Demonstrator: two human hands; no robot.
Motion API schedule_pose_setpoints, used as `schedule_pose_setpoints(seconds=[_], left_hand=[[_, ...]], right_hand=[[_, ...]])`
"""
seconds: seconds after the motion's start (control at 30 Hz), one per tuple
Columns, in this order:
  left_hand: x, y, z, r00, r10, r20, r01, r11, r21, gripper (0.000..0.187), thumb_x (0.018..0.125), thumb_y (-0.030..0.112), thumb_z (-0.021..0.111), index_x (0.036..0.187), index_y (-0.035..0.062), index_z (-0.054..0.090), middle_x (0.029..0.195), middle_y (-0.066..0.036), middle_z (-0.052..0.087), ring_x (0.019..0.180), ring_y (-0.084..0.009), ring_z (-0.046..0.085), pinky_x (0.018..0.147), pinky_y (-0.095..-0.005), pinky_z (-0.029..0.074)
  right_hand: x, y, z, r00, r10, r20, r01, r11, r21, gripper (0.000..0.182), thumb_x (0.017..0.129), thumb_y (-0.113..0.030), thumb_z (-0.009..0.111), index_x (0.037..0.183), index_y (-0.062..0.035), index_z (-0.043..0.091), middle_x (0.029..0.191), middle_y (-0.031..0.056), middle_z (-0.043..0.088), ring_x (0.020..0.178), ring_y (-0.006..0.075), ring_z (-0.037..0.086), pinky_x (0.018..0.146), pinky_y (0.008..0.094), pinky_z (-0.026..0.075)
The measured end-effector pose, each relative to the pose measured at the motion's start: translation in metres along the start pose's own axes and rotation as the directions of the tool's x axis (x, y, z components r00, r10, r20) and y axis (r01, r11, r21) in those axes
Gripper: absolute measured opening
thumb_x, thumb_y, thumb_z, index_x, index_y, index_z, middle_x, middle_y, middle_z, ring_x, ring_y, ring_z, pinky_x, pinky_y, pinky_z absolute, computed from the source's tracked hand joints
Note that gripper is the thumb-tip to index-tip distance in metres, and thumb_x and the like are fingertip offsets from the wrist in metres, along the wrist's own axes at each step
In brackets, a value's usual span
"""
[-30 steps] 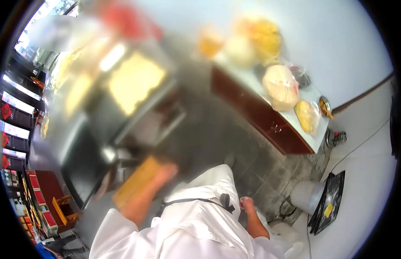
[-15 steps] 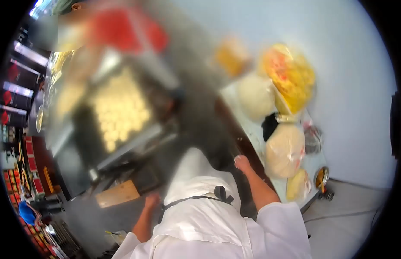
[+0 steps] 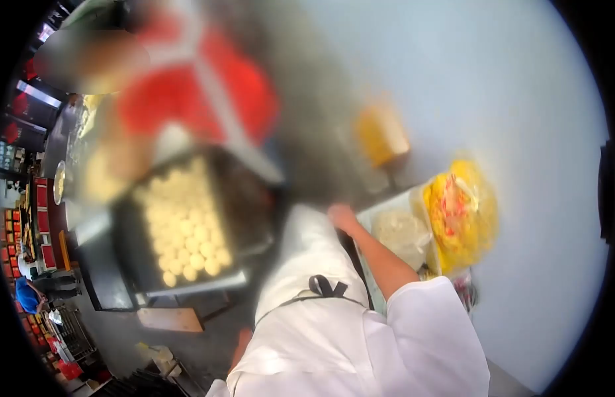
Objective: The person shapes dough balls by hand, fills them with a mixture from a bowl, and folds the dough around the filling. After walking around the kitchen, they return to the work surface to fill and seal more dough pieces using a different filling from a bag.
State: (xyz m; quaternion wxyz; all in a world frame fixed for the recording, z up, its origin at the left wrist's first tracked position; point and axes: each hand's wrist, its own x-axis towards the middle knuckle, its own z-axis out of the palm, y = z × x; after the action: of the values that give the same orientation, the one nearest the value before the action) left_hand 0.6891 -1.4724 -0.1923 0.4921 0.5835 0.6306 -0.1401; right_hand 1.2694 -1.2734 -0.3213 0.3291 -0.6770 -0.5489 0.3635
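Note:
My right hand (image 3: 342, 217) hangs just past my apron, beside the near corner of the side table (image 3: 368, 215); its fingers are too blurred to make out. Only part of my left forearm shows low at my left side, its hand hidden behind the white apron (image 3: 307, 308). Ahead to the left, a dark tray (image 3: 132, 255) bears many pale round dough balls (image 3: 193, 248). On the side table a bag of pale dough (image 3: 400, 235) sits beside a yellow bag (image 3: 456, 215).
A person in red (image 3: 234, 99) stands beyond the tray, smeared. A yellow box (image 3: 381, 135) is past the side table. A wooden board (image 3: 170, 319) lies low left. Farther left are red shelves and a person in blue (image 3: 26, 296). A pale wall rises on the right.
The view has turned and moved forward. The tray and the person in red look nearer, and the side table has shifted down. My right hand is farther forward; my left hand has dropped from sight.

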Motion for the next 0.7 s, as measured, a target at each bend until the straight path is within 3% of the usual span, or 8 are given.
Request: schedule_pose_setpoints(seconds=[0.07, 0.17, 0.27, 0.37, 0.43, 0.5, 0.6, 0.7], left_hand=[[0.012, 0.034, -0.007, 0.999, -0.044, -0.018, 0.043, 0.998, -0.039, 0.023, 0.082, 0.011, 0.065, 0.105, 0.0084, 0.066, 0.103, -0.020, 0.066, 0.094, -0.0387, 0.064, 0.079, -0.0479, 0.052], [0.036, 0.081, -0.020, 0.993, -0.109, -0.042, 0.104, 0.989, -0.102, 0.024, 0.081, 0.011, 0.066, 0.105, 0.0085, 0.066, 0.104, -0.020, 0.066, 0.095, -0.0387, 0.064, 0.080, -0.0474, 0.052], [0.064, 0.131, -0.031, 0.984, -0.166, -0.066, 0.155, 0.976, -0.156, 0.025, 0.080, 0.010, 0.067, 0.105, 0.0087, 0.067, 0.106, -0.020, 0.066, 0.096, -0.0386, 0.064, 0.080, -0.0469, 0.052], [0.092, 0.191, -0.040, 0.972, -0.219, -0.081, 0.200, 0.960, -0.195, 0.026, 0.079, 0.010, 0.068, 0.105, 0.0088, 0.067, 0.107, -0.021, 0.065, 0.097, -0.0386, 0.063, 0.081, -0.0463, 0.052], [0.115, 0.235, -0.045, 0.966, -0.241, -0.095, 0.219, 0.955, -0.200, 0.027, 0.078, 0.009, 0.069, 0.105, 0.0089, 0.067, 0.108, -0.021, 0.065, 0.097, -0.0386, 0.063, 0.081, -0.0460, 0.052], [0.138, 0.278, -0.046, 0.961, -0.258, -0.103, 0.234, 0.951, -0.200, 0.028, 0.077, 0.009, 0.069, 0.105, 0.0090, 0.067, 0.108, -0.021, 0.065, 0.098, -0.0386, 0.063, 0.082, -0.0456, 0.052], [0.163, 0.348, -0.045, 0.959, -0.266, -0.101, 0.246, 0.953, -0.175, 0.029, 0.076, 0.008, 0.070, 0.105, 0.0091, 0.068, 0.109, -0.021, 0.065, 0.099, -0.0385, 0.063, 0.083, -0.0451, 0.052], [0.196, 0.422, -0.059, 0.971, -0.213, -0.106, 0.200, 0.972, -0.121, 0.030, 0.075, 0.008, 0.071, 0.105, 0.0093, 0.068, 0.111, -0.021, 0.065, 0.100, -0.0385, 0.063, 0.083, -0.0445, 0.052]], right_hand=[[0.035, 0.000, -0.024, 0.997, 0.073, 0.000, -0.073, 0.995, 0.072, 0.009, 0.084, -0.012, 0.061, 0.082, -0.0036, 0.065, 0.073, 0.0101, 0.065, 0.063, 0.0215, 0.062, 0.057, 0.0364, 0.051], [0.074, -0.021, -0.061, 0.797, 0.590, 0.128, -0.569, 0.663, 0.487, 0.006, 0.086, -0.010, 0.061, 0.085, -0.0052, 0.064, 0.075, 0.0100, 0.064, 0.064, 0.0217, 0.062, 0.053, 0.0341, 0.050], [0.126, -0.001, -0.092, 0.790, 0.599, 0.127, -0.610, 0.751, 0.253, 0.013, 0.092, -0.010, 0.054, 0.088, -0.0043, 0.065, 0.074, 0.0090, 0.064, 0.059, 0.0164, 0.061, 0.051, 0.0283, 0.049], [0.182, 0.029, -0.121, 0.821, 0.564, 0.091, -0.556, 0.753, 0.352, 0.012, 0.091, -0.009, 0.055, 0.086, -0.0045, 0.065, 0.072, 0.0085, 0.064, 0.057, 0.0174, 0.060, 0.051, 0.0295, 0.050], [0.223, 0.137, -0.106, 0.929, 0.364, -0.064, -0.352, 0.925, 0.147, 0.008, 0.085, -0.010, 0.061, 0.084, -0.0043, 0.067, 0.072, 0.0109, 0.065, 0.059, 0.0233, 0.063, 0.055, 0.0364, 0.052], [0.265, 0.149, -0.140, 0.985, 0.122, 0.119, -0.085, 0.956, -0.280, 0.014, 0.074, -0.017, 0.069, 0.083, -0.0062, 0.070, 0.083, 0.0143, 0.068, 0.080, 0.0308, 0.066, 0.072, 0.0438, 0.054], [0.336, 0.129, -0.196, 0.889, 0.173, 0.424, 0.219, 0.654, -0.724, 0.020, 0.076, -0.026, 0.068, 0.084, -0.0081, 0.071, 0.098, 0.0113, 0.070, 0.098, 0.0307, 0.064, 0.084, 0.0438, 0.053], [0.405, 0.146, -0.236, 0.842, -0.124, 0.525, 0.484, 0.605, -0.632, 0.024, 0.080, -0.031, 0.066, 0.084, -0.0073, 0.070, 0.100, 0.0097, 0.071, 0.097, 0.0314, 0.065, 0.085, 0.0445, 0.053]])
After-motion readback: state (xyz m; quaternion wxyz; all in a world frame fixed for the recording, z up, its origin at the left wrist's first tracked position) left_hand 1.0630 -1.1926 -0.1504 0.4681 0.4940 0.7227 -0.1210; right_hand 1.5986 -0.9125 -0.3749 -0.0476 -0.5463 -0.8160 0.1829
